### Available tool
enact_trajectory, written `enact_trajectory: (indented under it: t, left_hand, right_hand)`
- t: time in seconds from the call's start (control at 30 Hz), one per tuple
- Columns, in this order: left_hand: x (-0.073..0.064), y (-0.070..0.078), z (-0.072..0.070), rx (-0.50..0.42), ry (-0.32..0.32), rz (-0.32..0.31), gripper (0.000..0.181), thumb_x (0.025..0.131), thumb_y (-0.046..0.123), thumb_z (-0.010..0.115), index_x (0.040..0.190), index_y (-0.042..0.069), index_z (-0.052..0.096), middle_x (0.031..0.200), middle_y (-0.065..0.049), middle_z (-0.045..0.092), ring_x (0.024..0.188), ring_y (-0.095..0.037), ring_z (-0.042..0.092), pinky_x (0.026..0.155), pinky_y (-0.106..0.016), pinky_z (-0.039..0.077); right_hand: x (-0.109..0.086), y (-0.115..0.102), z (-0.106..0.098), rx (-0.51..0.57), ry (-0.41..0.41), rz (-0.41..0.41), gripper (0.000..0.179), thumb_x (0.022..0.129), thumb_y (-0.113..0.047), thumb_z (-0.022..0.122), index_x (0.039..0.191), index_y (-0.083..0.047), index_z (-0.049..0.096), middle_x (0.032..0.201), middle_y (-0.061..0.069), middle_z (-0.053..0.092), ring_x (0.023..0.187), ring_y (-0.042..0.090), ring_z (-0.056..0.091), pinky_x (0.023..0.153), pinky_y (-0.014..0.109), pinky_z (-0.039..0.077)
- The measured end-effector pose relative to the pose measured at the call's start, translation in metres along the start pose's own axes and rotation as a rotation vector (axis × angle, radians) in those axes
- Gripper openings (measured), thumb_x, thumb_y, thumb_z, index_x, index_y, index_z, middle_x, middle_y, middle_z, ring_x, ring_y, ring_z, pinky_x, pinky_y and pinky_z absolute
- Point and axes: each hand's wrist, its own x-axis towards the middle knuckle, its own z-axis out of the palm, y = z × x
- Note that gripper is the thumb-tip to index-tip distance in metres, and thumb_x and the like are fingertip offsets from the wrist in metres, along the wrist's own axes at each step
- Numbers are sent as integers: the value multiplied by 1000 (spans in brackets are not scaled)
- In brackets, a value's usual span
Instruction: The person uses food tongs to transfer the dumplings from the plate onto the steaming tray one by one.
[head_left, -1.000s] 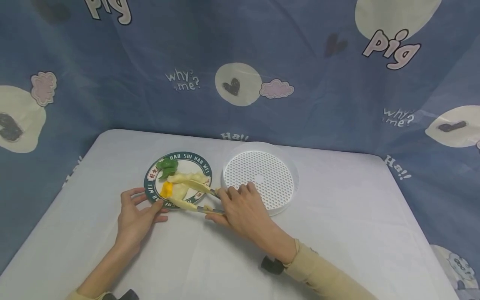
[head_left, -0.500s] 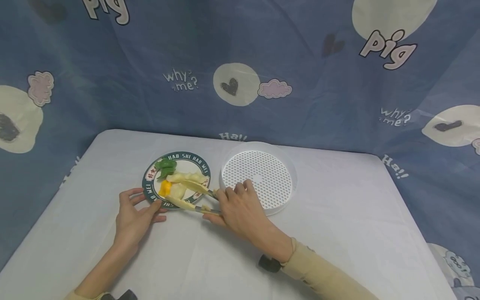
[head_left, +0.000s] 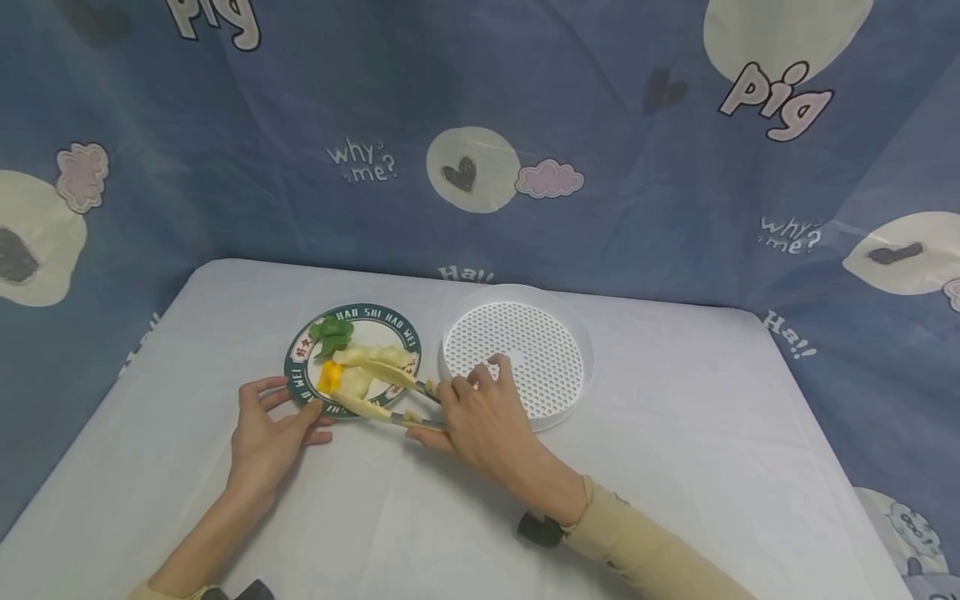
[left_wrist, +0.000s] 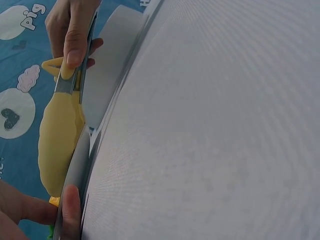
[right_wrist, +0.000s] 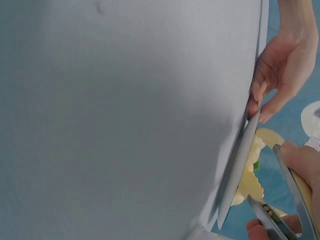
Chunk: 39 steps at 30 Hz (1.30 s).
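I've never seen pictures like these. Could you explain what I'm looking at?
There's no robot here: these are a person's bare hands. The wide picture comes from a camera worn on the head, looking forward and down. The other two come from cameras on each wrist, so the table looks tipped sideways. On the white table sit a green-rimmed plate bearing a green piece, an orange piece and pale pieces, and, to its right, a round white tray full of holes. The left hand pinches the plate's edge; the right hand holds yellow-tipped tongs above it. Whether the tongs grip anything, I can't tell.
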Motion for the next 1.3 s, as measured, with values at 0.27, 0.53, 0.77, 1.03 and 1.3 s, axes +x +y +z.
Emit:
enact_trajectory:
  t: [0.27, 0.53, 0.77, 1.03, 1.3]
  left_hand:
    - [0, -1, -1, -5, 1, 11, 75, 108, 11, 62, 165, 5, 13, 164, -36, 37, 71, 0, 77, 71, -22, 71]
    - [-1, 1, -1, -4, -5, 19, 76, 107, 11, 62, 165, 4, 13, 164, -35, 37, 72, -1, 77, 71, -23, 71]
    - [-1, 1, -2, -5, -14, 11, 76, 108, 11, 61, 165, 4, 12, 165, -35, 35, 73, -1, 77, 72, -23, 71]
    - [-1, 1, -2, -5, -10, 15, 75, 108, 10, 61, 164, 3, 13, 164, -36, 36, 73, -1, 77, 72, -23, 71]
    - [-1, -1, -3, -12, -24, 14, 76, 108, 12, 61, 165, 3, 11, 166, -36, 34, 73, 0, 77, 74, -22, 71]
  right_hand:
    - [-3, 0, 0, 20, -1, 14, 67, 95, -86, 50, 89, -22, 66, 78, -7, 72, 78, 21, 72, 90, 46, 54]
    - [-8, 5, -11, 11, -29, 30, 69, 96, -87, 47, 87, -21, 63, 74, -4, 68, 74, 22, 70, 88, 44, 53]
    - [-11, 13, -22, 58, -51, 86, 67, 97, -84, 49, 89, -18, 64, 77, -3, 68, 78, 23, 71, 93, 46, 53]
    - [-16, 29, -32, 85, -61, 167, 69, 97, -83, 51, 98, -16, 68, 75, -4, 61, 82, 23, 70, 97, 49, 51]
    - [-25, 46, -34, 108, -6, 206, 67, 97, -78, 55, 96, -12, 68, 69, 0, 58, 70, 27, 65, 90, 52, 51]
